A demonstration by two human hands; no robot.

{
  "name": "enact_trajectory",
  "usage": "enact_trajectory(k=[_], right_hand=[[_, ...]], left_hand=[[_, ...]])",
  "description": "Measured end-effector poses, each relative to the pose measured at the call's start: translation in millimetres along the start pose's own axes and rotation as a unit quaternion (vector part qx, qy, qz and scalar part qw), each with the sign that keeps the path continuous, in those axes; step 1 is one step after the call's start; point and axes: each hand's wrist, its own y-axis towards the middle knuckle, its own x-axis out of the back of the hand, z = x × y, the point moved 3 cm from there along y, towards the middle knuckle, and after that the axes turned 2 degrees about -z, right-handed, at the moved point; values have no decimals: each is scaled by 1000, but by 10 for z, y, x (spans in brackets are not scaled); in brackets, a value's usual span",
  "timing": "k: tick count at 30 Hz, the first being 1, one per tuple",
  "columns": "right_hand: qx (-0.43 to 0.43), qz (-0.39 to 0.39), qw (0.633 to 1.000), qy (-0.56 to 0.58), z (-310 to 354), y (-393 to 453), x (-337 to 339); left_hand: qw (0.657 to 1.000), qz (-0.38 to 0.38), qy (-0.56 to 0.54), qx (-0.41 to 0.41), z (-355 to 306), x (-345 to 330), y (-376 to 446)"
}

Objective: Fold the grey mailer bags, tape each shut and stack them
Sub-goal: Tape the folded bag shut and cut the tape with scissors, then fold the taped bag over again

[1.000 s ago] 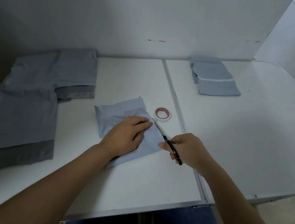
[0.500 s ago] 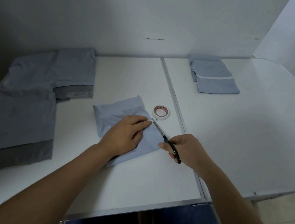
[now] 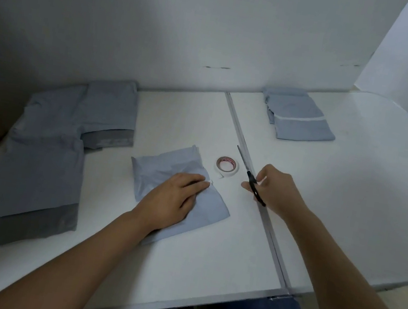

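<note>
left hand [image 3: 171,197] flat — right hand [image 3: 276,189] clenched

There was only the one camera, worn on the person's head, so no second view shared the scene. It looked forward and down from above the near edge of the white table [image 3: 208,249], close enough that both forearms ran in from the bottom of the frame. The wide lens bowed the table's edges. It faced the white back wall [image 3: 193,17], taking in the far edge and the far right corner, with the table's centre seam [image 3: 259,190] slanting through mid-frame.
</note>
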Motion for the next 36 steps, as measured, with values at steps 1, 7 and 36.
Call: enact_trajectory(k=[1,7,36], right_hand=[[-2,-10,999,-52,-1,57,9],[28,-21,972,-232,95,279,29],[263,-35,942,-204,558,-709,-1230]], left_hand=[[1000,4,5,-2,-6,4,-7],[1000,13,16,0,-2,-9,-8],[995,8,8,98,-85,14,-467]])
